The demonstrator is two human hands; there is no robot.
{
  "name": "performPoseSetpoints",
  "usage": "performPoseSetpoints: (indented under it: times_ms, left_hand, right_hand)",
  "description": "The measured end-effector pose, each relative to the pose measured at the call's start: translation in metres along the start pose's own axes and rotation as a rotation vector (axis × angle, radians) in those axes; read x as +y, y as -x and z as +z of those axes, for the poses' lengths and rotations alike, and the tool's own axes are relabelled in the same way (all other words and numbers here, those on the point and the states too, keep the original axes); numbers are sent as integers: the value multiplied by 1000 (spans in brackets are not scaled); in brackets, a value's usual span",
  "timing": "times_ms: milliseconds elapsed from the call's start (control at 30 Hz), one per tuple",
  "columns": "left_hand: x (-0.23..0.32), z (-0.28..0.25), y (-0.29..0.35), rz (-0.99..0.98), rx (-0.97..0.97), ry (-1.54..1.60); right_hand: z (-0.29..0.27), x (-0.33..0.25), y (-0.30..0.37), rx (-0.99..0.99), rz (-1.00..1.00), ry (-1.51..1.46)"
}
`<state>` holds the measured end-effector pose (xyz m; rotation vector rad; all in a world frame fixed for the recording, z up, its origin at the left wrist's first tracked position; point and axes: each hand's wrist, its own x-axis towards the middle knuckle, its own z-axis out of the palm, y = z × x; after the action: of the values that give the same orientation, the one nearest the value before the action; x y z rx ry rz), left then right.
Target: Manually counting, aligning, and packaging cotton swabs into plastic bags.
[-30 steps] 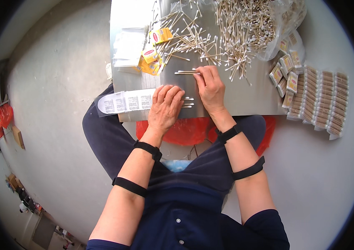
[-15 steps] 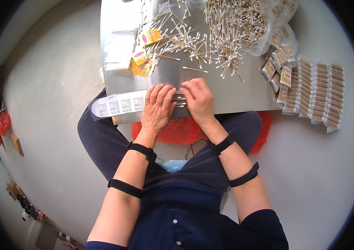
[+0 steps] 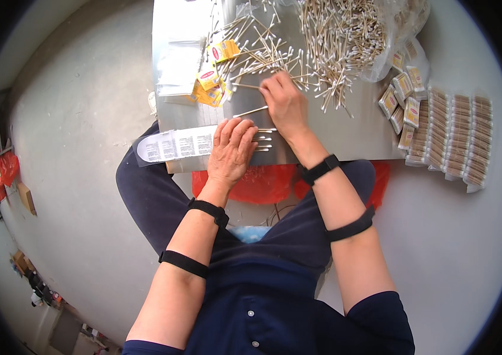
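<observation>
My left hand (image 3: 231,151) lies flat with its fingers side by side on a clear strip pack (image 3: 180,145) backed with white printed paper. Several cotton swabs (image 3: 263,139) stick out on the right from beneath its fingers, white tips outward. Farther up the table, my right hand (image 3: 286,106) is closed, thumb and fingertips pinched at the end of a single cotton swab (image 3: 247,86). Another loose swab (image 3: 251,111) lies slanted just below it, one end at the hand.
A large heap of swabs (image 3: 339,35) spills from a clear bag (image 3: 407,29). Yellow printed cards (image 3: 208,80) and clear sleeves (image 3: 179,65) lie at the left of the metal table (image 3: 351,133). Small filled packs (image 3: 402,97) and rows of packed swabs (image 3: 455,130) are at the right.
My right hand has moved up and away from the swabs beside my left hand to a loose swab. One loose swab now lies nearer the strip pack. My left hand stays on the pack.
</observation>
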<state>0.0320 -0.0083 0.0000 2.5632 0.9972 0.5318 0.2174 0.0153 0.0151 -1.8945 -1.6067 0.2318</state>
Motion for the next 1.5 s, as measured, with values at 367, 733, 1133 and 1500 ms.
performPoseSetpoints:
  times_ms: [367,733,1133,1500]
  left_hand:
    - [2,-1,1,-16,-26,-109]
    - [1,0,2,-11,-6,-24]
    - [0,-1,2,-11,-24,-58]
    - [0,3,4,10,15,-89]
  right_hand:
    - [-22,-9,46,-112,-99,-166]
    - [-27,1,45,38,282,-52]
    - [-48,-4,27,31,167,-160]
    - [-46,0,27,-20,57,-90]
